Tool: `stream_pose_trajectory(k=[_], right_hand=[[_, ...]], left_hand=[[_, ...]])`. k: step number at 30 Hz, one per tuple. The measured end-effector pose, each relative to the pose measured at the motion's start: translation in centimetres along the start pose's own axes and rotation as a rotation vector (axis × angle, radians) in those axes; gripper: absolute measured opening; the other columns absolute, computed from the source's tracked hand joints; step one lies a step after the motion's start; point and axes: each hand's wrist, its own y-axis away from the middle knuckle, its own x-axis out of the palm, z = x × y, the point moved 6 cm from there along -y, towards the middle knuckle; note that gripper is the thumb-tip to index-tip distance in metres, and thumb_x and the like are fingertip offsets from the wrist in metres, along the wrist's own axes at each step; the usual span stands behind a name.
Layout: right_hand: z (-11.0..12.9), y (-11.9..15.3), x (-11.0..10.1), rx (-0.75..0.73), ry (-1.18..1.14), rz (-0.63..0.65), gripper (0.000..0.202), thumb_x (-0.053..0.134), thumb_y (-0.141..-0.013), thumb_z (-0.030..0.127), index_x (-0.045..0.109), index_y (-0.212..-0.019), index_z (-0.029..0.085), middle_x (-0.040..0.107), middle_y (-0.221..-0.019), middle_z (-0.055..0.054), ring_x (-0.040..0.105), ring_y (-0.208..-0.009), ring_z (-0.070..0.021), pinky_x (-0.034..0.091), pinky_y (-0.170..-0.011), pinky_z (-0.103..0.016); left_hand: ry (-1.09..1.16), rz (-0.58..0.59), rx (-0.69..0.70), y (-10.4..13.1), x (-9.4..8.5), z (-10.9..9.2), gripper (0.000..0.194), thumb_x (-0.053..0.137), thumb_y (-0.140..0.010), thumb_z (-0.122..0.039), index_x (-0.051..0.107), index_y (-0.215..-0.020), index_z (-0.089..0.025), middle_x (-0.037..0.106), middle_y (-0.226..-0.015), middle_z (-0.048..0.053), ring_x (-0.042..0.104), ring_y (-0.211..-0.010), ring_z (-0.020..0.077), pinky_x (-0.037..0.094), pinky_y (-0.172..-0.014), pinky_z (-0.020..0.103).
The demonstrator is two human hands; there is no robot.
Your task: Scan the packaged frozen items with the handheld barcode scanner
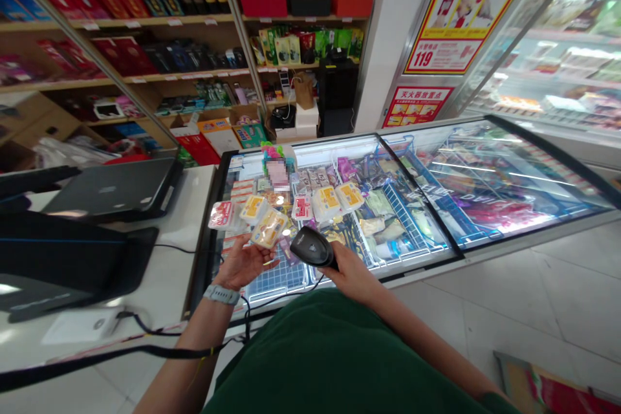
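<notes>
Clamping barcode scanner point(310, 246) in right hand point(352, 273), yellow-labelled pack point(269, 228) in left hand point(243, 265); risking a dropped pack through edge-only pinch.

Packs point(326, 204) on freezer point(446, 236) (counter point(194, 197) left)

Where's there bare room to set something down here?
A bare strip of white counter lies between the black terminal and chest freezer, crossed by a cable. The freezer's right-hand glass lid looks bare. Crowded: the left-hand lid, where packages cluster near the left hand and barcode scanner.
</notes>
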Motion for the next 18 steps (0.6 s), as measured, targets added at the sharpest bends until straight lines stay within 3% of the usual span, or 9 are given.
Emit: stream_pose_trajectory(k=[4, 8, 10, 13, 18], right_hand=[[0.0, 0.0, -0.1, -0.003, -0.029, -0.008, 0.018, 0.062, -0.087, 0.024, 0.052, -0.102, 0.019, 0.061, -0.101, -0.007, 0.057, -0.093, -0.0223, 0.042, -0.079, -0.031], [0.1, 0.0, -0.3, -0.011, -0.016, -0.01, 0.016, 0.06, -0.088, 0.023, 0.052, -0.101, 0.019, 0.06, -0.1, -0.007, 0.057, -0.093, -0.0231, 0.042, -0.079, -0.032], [0.1, 0.0, -0.2, -0.013, 0.007, -0.007, 0.016, 0.06, -0.088, 0.023, 0.052, -0.101, 0.018, 0.06, -0.1, -0.008, 0.057, -0.093, -0.0235, 0.042, -0.078, -0.032], [-0.1, 0.0, -0.2, -0.004, 0.023, -0.006, 0.018, 0.061, -0.088, 0.022, 0.052, -0.102, 0.017, 0.06, -0.101, -0.009, 0.056, -0.092, -0.0234, 0.042, -0.078, -0.032], [0.1, -0.1, -0.3, 0.006, 0.013, -0.014, 0.015, 0.061, -0.087, 0.022, 0.053, -0.098, 0.018, 0.06, -0.1, -0.008, 0.057, -0.091, -0.0231, 0.041, -0.077, -0.032]], left_hand=[[0.033, 0.022, 0.005, -0.1, -0.5, 0.0, 0.052, 0.05, -0.081, -0.056, 0.071, -0.1, -0.011, 0.07, -0.095, 0.015, 0.064, -0.083, 0.023, 0.051, -0.088, 0.044], [-0.077, -0.05, 0.099, -0.1, -1.8, -1.1, 0.047, 0.055, -0.08, -0.054, 0.071, -0.095, -0.013, 0.071, -0.091, 0.014, 0.066, -0.086, 0.0237, 0.052, -0.088, 0.043], [-0.298, -0.214, 0.249, 0.1, -3.4, -2.8, 0.047, 0.055, -0.078, -0.057, 0.071, -0.09, -0.014, 0.071, -0.088, 0.013, 0.067, -0.085, 0.024, 0.053, -0.085, 0.042], [-0.682, -0.569, 0.486, 1.3, -5.9, -6.5, 0.049, 0.053, -0.076, -0.062, 0.068, -0.087, -0.016, 0.071, -0.086, 0.01, 0.067, -0.085, 0.0235, 0.054, -0.077, 0.037], [-1.005, -0.968, 0.573, 2.9, -9.3, -11.3, 0.046, 0.065, -0.069, -0.06, 0.066, -0.09, -0.019, 0.064, -0.075, 0.003, 0.061, -0.085, 0.0245, 0.047, -0.073, 0.033]])
